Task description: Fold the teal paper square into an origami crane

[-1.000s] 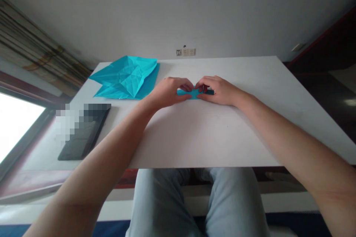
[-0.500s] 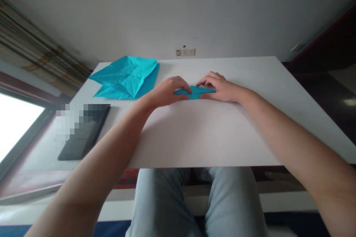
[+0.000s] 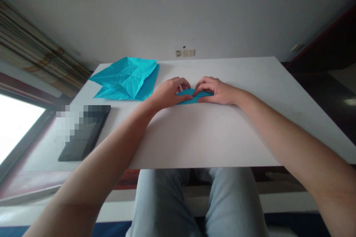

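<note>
Seen from the wearer's own eyes, two bare forearms reach out across a white desk from the lower corners toward its far half. At the centre, a folded strip of teal origami paper lies flat on the desk, pointed at both ends. The left hand and the right hand sit just either side of its middle, both half curled, with their fingers bent over the paper and nearly meeting. Each has hold of the strip from its own side, pressing it to the desk. At 10 o'clock from the hands, a larger creased sheet of teal paper lies partly unfolded near the far edge. At 8 o'clock rests a dark flat case, partly pixelated. At 12 o'clock, wall sockets sit just above the desk's far edge.
</note>
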A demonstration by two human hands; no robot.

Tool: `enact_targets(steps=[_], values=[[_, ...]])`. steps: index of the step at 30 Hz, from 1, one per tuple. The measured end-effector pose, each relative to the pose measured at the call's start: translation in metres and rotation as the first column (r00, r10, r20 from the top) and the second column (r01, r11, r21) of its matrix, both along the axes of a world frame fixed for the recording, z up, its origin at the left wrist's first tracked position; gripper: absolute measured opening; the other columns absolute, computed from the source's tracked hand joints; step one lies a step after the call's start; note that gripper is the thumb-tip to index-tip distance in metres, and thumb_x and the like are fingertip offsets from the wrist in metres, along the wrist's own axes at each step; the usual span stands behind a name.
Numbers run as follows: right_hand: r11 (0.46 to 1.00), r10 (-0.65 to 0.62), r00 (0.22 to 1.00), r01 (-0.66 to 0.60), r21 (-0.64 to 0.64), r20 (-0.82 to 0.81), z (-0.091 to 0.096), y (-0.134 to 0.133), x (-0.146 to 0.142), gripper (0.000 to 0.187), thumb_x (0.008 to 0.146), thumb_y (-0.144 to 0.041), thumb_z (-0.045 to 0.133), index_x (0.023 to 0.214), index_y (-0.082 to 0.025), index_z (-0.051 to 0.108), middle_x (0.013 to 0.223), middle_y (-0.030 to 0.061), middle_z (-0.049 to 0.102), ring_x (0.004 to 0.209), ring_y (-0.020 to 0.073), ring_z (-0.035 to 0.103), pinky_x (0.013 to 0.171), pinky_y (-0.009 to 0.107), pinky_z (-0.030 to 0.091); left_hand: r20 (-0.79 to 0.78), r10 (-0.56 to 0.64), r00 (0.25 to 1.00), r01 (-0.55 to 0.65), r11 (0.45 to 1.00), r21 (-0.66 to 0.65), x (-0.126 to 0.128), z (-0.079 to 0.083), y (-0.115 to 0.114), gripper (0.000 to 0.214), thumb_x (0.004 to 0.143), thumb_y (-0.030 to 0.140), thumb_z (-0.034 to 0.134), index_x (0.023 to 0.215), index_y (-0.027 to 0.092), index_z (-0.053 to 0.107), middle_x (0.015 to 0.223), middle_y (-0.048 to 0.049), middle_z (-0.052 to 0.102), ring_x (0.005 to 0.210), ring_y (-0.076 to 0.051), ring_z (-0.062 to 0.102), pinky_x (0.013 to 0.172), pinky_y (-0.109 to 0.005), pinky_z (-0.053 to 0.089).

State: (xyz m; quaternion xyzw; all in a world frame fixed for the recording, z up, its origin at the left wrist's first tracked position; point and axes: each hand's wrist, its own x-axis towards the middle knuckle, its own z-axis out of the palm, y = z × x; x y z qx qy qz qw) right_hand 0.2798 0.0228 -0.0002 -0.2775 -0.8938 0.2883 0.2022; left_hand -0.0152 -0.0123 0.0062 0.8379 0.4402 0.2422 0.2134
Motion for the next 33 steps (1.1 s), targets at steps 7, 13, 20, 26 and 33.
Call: enact_targets(steps=[7, 13, 20, 26, 33], values=[[0.999, -0.041, 0.997, 0.039, -0.024, -0.062, -0.003, -0.001, -0.004, 0.057, 0.09, -0.055, 0.097, 0.14, -0.031, 0.085, 0.131, 0.0119, 0.077, 0.111, 0.0316, 0.071, 0.103, 0.049, 0.061, 0.046, -0.026, 0.999, 0.023, 0.998, 0.058, 0.001, 0.003, 0.0, 0.041, 0.092, 0.04, 0.092, 0.125, 0.021, 0.079, 0.12, -0.0091, 0.083, 0.105, -0.025, 0.078, 0.093, -0.036, 0.06], [0.999, -0.025, 0.997, 0.023, -0.034, -0.069, -0.005, 0.0, -0.004, 0.054, 0.089, -0.058, 0.096, 0.136, -0.031, 0.087, 0.128, 0.0118, 0.077, 0.114, 0.0334, 0.072, 0.104, 0.051, 0.063, 0.051, -0.023, 0.998, 0.02, 0.997, 0.068, 0.0, -0.006, 0.005, 0.037, 0.098, 0.032, 0.083, 0.134, 0.022, 0.077, 0.117, -0.0084, 0.085, 0.104, -0.025, 0.081, 0.096, -0.038, 0.062], [0.998, -0.029, 0.998, 0.026, -0.05, -0.058, -0.002, -0.001, -0.005, 0.053, 0.088, -0.062, 0.096, 0.13, -0.031, 0.087, 0.126, 0.0112, 0.077, 0.113, 0.034, 0.071, 0.101, 0.051, 0.063, 0.058, -0.02, 0.998, 0.016, 0.997, 0.074, 0.001, -0.001, 0.002, 0.024, 0.101, 0.035, 0.081, 0.12, 0.022, 0.087, 0.109, -0.0072, 0.086, 0.101, -0.024, 0.08, 0.097, -0.037, 0.062], [0.985, -0.108, 0.988, 0.091, -0.144, -0.113, 0.0, -0.007, -0.007, 0.059, 0.081, -0.059, 0.101, 0.128, -0.03, 0.08, 0.13, 0.0101, 0.077, 0.104, 0.0298, 0.07, 0.096, 0.048, 0.062, 0.061, -0.064, 0.996, 0.058, 0.993, 0.103, 0.0, 0.011, -0.004, 0.033, 0.103, 0.055, 0.083, 0.106, 0.023, 0.089, 0.104, -0.008, 0.087, 0.094, -0.025, 0.078, 0.087, -0.037, 0.059], [0.981, -0.116, 0.989, 0.099, -0.169, -0.093, 0.003, -0.01, -0.007, 0.057, 0.081, -0.059, 0.1, 0.124, -0.031, 0.073, 0.125, 0.008, 0.079, 0.101, 0.0282, 0.069, 0.088, 0.045, 0.061, 0.06, -0.035, 0.998, 0.026, 0.989, 0.148, 0.002, 0.014, -0.007, 0.025, 0.1, 0.038, 0.083, 0.121, 0.024, 0.089, 0.116, -0.0085, 0.087, 0.098, -0.024, 0.078, 0.09, -0.036, 0.061]])
